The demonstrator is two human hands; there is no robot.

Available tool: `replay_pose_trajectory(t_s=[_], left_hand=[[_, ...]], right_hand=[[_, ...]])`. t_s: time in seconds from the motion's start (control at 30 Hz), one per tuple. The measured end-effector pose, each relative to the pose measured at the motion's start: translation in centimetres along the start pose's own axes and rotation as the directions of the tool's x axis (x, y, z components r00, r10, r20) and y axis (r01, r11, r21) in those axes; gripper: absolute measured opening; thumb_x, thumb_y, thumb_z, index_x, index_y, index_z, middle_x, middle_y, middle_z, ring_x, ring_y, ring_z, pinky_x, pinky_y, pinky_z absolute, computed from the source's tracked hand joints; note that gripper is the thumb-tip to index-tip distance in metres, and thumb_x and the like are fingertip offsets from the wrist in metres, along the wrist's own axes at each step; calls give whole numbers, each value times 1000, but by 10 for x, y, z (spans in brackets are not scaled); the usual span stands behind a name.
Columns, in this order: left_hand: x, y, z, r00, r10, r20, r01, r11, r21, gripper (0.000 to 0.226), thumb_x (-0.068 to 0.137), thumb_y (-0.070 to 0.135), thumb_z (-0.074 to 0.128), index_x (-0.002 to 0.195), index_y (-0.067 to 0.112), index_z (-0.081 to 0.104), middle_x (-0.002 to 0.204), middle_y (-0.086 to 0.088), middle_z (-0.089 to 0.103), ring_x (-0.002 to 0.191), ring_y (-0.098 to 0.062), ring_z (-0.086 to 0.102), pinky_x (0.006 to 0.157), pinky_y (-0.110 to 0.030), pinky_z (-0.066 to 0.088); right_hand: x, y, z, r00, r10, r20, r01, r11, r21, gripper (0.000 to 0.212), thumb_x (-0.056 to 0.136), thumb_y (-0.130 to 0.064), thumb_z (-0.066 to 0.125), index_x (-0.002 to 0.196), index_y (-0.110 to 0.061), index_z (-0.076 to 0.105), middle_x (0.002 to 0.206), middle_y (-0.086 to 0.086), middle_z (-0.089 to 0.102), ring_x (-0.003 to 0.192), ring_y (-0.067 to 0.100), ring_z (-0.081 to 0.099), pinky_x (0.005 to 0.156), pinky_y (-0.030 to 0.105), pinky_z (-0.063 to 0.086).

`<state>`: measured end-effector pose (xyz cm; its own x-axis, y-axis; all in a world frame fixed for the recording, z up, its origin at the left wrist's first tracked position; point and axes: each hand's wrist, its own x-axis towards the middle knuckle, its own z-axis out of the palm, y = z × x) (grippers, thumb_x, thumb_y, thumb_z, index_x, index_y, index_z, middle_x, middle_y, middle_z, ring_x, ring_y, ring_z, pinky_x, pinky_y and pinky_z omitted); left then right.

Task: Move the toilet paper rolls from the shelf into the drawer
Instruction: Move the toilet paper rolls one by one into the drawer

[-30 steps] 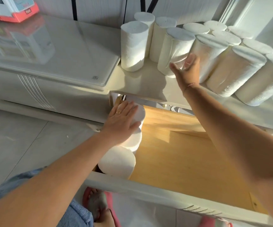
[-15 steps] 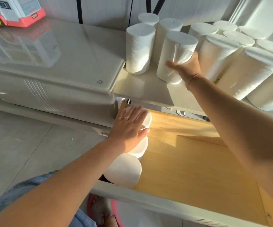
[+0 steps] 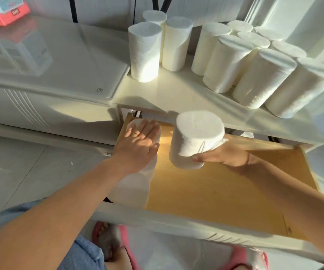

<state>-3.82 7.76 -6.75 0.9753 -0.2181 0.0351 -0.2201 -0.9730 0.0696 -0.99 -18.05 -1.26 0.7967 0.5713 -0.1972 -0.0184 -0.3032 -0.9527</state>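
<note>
Right hand (image 3: 227, 152): grip clamped on a toilet roll (image 3: 196, 139), over the open drawer (image 3: 215, 191).
Left hand (image 3: 137, 145): flat, fingers apart, on the rolls in the drawer (image 3: 132, 190), left of the grip.

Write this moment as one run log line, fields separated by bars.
right hand: holds roll over open drawer | left hand: flat on rolls in drawer | shelf rolls: upright

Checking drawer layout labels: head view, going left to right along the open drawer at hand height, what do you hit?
Left hand flat on the rolls in the drawer → bare drawer floor → held roll → right hand gripping it → drawer's right wall.
</note>
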Motion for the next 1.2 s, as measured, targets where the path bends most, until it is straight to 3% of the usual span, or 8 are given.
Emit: replay_pose_trajectory(t_s=[0.1, 0.23, 0.4, 0.5, 0.67, 0.77, 0.87, 1.2], left_hand=[[0, 0, 1, 999, 23, -32, -21, 998, 51, 65, 88, 46, -2, 148, 21, 7, 158, 3, 3, 144, -9, -5, 112, -40, -21], [-3, 0, 3, 999, 18, -49, -19, 1000, -7, 68, 86, 50, -2, 149, 23, 8, 158, 6, 5, 144, -10, -4, 115, -41, -10], [-1, 1, 3, 998, 20, -60, -20, 1000, -2, 67, 88, 52, -1, 149, 24, 5, 158, 7, -1, 144, -9, -8, 104, -25, -27], [0, 2, 3, 999, 14, -47, -14, 1000, 1, 65, 89, 50, 3, 149, 25, 5, 158, 8, -1, 143, -9, -8, 97, -23, -36], [2, 4, -1, 996, 39, -84, -39, 999, -7, 64, 92, 50, 12, 148, 18, 14, 157, -2, 12, 144, -19, 6, 116, -44, -1], [3, 5, 4, 998, 21, -64, -26, 996, -80, 58, 97, 45, 22, 148, 21, 12, 158, 2, 7, 145, -14, 2, 116, -39, -3], [7, 6, 7, 1000, 11, -21, -14, 991, -136, 64, 92, 50, 14, 149, 22, 6, 158, 6, 0, 144, -10, -5, 114, -33, -11], [11, 14, 6, 999, 37, -19, -39, 994, -106, 63, 93, 55, 15, 147, 28, -5, 158, 5, -2, 144, -11, -9, 115, -34, -10]], right_hand=[[0, 35, 11, 997, 66, -48, -65, 998, 12, 74, 56, 5, 81, 121, -21, 55, 106, -14, 71, 102, -3, 64, 86, 19, 50], [7, 65, 21, 987, 102, -126, -107, 994, -36, 100, 52, -7, 84, 139, -23, 38, 125, -5, 60, 116, 9, 56, 96, 30, 50], [2, 70, 19, 973, 211, -94, -220, 970, -101, 108, 56, -17, 84, 146, -26, 26, 134, -2, 52, 126, 19, 49, 98, 38, 50], [-8, 62, 8, 903, 429, 32, -418, 892, -170, 109, 60, -23, 85, 147, -33, 19, 135, -6, 49, 126, 21, 50, 99, 43, 51], [-22, 47, 4, 805, 530, 267, -593, 729, 342, 91, 68, -44, 80, 142, -31, 30, 138, 15, 41, 110, 33, 63, 92, 35, 55], [-10, 42, 26, 810, 572, 130, -522, 601, 605, 65, 83, -30, 68, 139, -13, 39, 139, 22, 45, 113, 37, 60, 95, 39, 54], [5, 30, 45, 788, 615, 25, -417, 504, 756, 59, 82, -16, 72, 134, -8, 43, 137, 19, 43, 122, 41, 53, 81, 43, 59], [40, 10, 75, 747, 651, -135, -279, 491, 825, 19, 81, -18, 76, 81, -11, 58, 92, 7, 54, 116, 32, 53, 102, 45, 49]])
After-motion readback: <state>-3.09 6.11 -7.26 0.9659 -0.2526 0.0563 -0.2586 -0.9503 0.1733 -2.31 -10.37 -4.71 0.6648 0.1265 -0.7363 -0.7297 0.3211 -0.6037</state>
